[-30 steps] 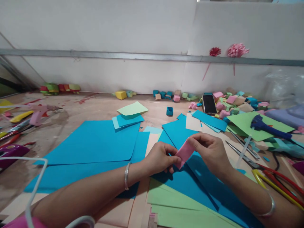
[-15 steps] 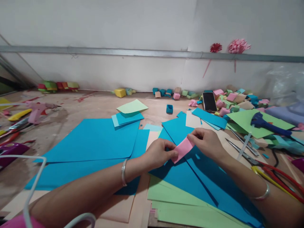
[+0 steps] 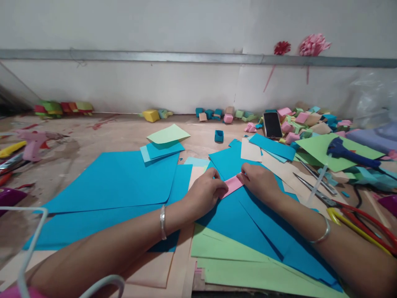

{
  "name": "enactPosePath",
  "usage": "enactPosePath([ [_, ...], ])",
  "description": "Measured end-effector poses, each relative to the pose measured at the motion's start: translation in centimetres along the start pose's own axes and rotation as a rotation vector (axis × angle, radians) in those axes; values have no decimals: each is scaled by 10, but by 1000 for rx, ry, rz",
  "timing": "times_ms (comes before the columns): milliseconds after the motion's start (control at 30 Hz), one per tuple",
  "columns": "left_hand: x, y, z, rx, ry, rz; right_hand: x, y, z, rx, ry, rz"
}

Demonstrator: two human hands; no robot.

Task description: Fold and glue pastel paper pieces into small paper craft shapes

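A small pink paper strip point(image 3: 232, 186) is stretched between my two hands, over the blue paper sheets point(image 3: 229, 219). My left hand point(image 3: 204, 191) pinches its left end, with the fingertips closed on the paper. At the other end, my right hand point(image 3: 259, 181) grips the strip between thumb and fingers. The strip looks narrow and seems folded lengthwise, though its underside is hidden. Beneath the blue sheets lie light green sheets point(image 3: 235, 271). A small blue folded paper box point(image 3: 218, 136) stands beyond my hands.
Red-and-yellow-handled scissors point(image 3: 336, 205) and a blue glue gun point(image 3: 353, 153) lie at the right. A phone point(image 3: 272, 125) rests beside a heap of paper cubes point(image 3: 302, 118). At the left is a pink glue gun point(image 3: 34, 142). White wire point(image 3: 29, 248) crosses the lower left.
The pink strip now shows as a narrower band, and my fingers have shifted along its ends. Both hands have come slightly closer together. The view has tilted a little.
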State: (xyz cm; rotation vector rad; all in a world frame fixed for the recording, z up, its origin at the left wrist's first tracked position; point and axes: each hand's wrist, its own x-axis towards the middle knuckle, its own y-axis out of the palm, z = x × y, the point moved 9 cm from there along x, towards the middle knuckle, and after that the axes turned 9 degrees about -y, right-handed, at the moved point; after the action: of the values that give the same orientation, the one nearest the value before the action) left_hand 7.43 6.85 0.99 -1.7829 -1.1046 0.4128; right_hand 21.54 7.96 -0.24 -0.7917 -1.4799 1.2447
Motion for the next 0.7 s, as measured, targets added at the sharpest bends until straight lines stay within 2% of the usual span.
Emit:
enactPosePath([
  [133, -6, 6, -19, 375, 145, 8, 1, 3, 5, -100, -27, 8],
  [267, -12, 17, -34, 491, 314, 86, 1, -1, 9, -157, -68, -19],
  [567, -25, 28, -38, 721, 281, 147, 2, -2, 22, -167, -240, -26],
  [700, -32, 34, -35, 727, 231, 108, -4, -7, 30, -178, -274, -21],
])
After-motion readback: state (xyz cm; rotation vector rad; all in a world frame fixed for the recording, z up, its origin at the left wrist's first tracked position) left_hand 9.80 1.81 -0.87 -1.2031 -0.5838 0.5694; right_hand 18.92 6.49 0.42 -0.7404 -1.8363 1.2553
